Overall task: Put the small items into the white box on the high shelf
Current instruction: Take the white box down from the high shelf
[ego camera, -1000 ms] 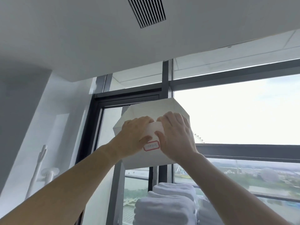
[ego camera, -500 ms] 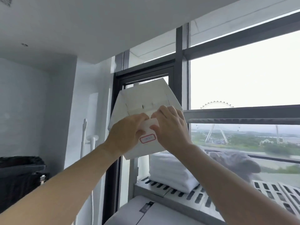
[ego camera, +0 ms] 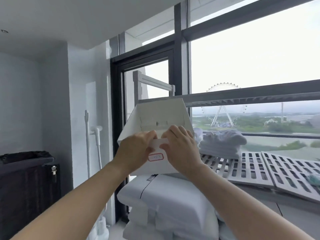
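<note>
The white box (ego camera: 161,116) is in the air in front of me, tilted so that I look into its open top. Its near wall carries a small red-framed label (ego camera: 155,156). My left hand (ego camera: 136,149) grips the near rim left of the middle, and my right hand (ego camera: 180,146) grips the same rim just beside it, fingers curled over the edge into the box. What lies inside the box is hidden by the tilt and my hands. No small items are in view.
A white slatted shelf (ego camera: 270,170) runs to the right with folded grey towels (ego camera: 223,144) on it. Stacked white pillows (ego camera: 166,205) lie below the box. A white rack frame (ego camera: 152,82) stands behind it by the window. A dark cabinet (ego camera: 26,187) stands at left.
Both hands have brought the box down from high up near the ceiling to chest height. My view has dropped with it, so the shelf, towels and pillows now show.
</note>
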Available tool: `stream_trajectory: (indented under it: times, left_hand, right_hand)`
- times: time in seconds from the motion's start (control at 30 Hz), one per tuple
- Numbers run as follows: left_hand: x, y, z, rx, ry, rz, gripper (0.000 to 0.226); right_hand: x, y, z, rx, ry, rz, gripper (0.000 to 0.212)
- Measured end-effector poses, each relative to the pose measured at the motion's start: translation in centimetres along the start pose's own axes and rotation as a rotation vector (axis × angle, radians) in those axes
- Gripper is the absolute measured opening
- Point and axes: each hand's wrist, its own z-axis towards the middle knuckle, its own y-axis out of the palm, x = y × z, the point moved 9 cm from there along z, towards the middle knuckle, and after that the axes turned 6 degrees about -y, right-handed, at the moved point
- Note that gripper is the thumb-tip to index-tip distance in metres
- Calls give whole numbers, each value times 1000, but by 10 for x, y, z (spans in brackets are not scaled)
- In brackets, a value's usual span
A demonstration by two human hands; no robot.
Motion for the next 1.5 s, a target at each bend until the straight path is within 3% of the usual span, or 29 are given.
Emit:
stream_trajectory:
  times: [0.43, 0.93, 1.2, 1.5]
  left_hand:
    - [153, 46, -26, -134, 110, -226, 16]
    - [354, 147, 24, -138, 154, -228, 23]
    - [401, 202, 34, -270, 76, -275, 26]
    - [409, 224, 59, -268, 38, -196, 45]
  right_hand:
    - [57, -104, -112, -142, 164, -167, 21]
    - [249, -182, -214, -182, 234, -165, 21]
    - [320, -178, -255, -242, 250, -11, 24]
    - [364, -168, -256, -271, 190, 98, 29]
